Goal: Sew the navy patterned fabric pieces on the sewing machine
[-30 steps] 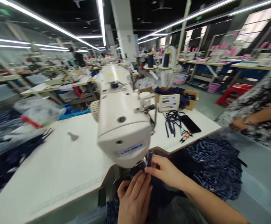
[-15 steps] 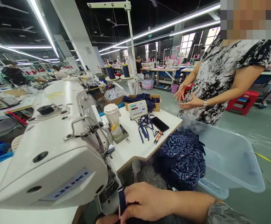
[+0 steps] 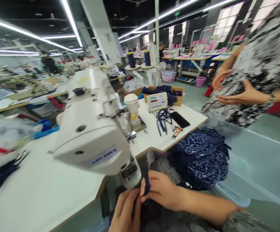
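Below the head of a white sewing machine (image 3: 91,129), both my hands work on a narrow dark blue fabric strip (image 3: 146,185). My right hand (image 3: 161,190) pinches the strip between thumb and fingers. My left hand (image 3: 125,211) lies just beside it, fingers curled onto the dark blue cloth under the needle area. The needle itself is hidden behind the machine head.
On the white table (image 3: 45,190) stand a paper cup (image 3: 132,108), a control box (image 3: 157,101), loose blue straps (image 3: 163,116), a black phone (image 3: 180,119) and orange snips (image 3: 177,132). A heap of patterned blue cloth (image 3: 202,154) fills a clear bin (image 3: 258,167). A person in a black-and-white top (image 3: 258,71) stands at right.
The view has swung back left and down. My left hand has come back into sight beside the right, which still pinches the strip. The person at right now appears closer to the frame edge.
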The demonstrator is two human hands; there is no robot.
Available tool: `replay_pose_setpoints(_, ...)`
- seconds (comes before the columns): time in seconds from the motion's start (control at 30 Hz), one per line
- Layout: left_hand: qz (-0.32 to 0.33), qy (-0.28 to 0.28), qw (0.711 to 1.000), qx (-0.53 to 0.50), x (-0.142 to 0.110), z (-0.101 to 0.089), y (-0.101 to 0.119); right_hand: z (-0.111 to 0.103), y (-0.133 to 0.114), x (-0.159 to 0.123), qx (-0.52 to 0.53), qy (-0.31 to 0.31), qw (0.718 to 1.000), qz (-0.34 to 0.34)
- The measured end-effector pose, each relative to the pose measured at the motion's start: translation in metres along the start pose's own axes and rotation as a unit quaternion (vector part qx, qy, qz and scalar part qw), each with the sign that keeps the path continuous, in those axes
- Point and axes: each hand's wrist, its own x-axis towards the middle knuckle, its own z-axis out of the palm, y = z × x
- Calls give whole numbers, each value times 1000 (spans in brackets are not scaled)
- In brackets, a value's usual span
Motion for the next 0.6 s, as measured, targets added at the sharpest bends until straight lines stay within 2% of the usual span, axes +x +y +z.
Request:
replay_pose_setpoints(0.1,30,-19,999,4,-6,-6,8,-2,-3,-4,66,34,996,42)
replay_pose_setpoints(0.2,25,-44,999,-16,-10,-9,14,-2,-1,-14,101,54,990,79)
replay_pose_setpoints(0.3,3,-55,998,-36,-10,-10,18,-1,5,-25,96,60,992,62)
replay_pose_setpoints(0.4,-4,-43,997,-60,-9,-11,21,0,8,-32,83,58,994,29)
replay_pose_setpoints(0.6,-21,-51,995,-79,-12,-8,18,-2,6,-29,68,56,996,9)
